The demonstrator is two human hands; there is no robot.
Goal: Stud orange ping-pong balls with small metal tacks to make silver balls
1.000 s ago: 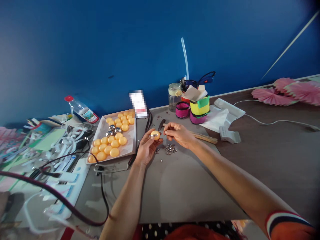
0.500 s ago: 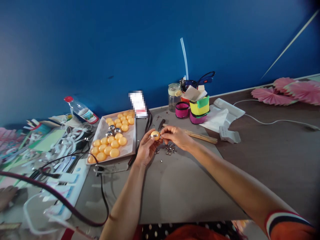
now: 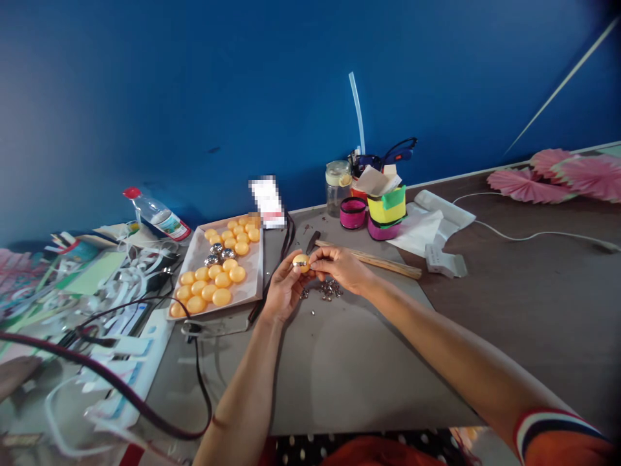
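Between my two hands is a round yellow-orange piece (image 3: 301,260) with a shiny metal strip on its face. My left hand (image 3: 285,285) grips it from the left, thumb near the strip. At its right edge my right hand (image 3: 338,266) has thumb and forefinger pinched together; whatever is between those fingertips is too small to make out. Small metal parts (image 3: 330,290) lie in a pile on the grey mat (image 3: 359,369) just below my hands. To the left, a shallow white box (image 3: 262,272) holds several similar yellow-orange pieces and several silver ones.
A hammer (image 3: 369,257) lies behind my right hand. Further back stand a glass jar (image 3: 338,191) and a yellow-green pouch (image 3: 387,208). A bottle (image 3: 162,217), cables (image 3: 121,388) and papers crowd the left. Another person's hand (image 3: 17,375) shows at the far left edge.
My hands and the yellow-orange piece are almost where they were. At the far left, the other person's hand has moved slightly right and up.
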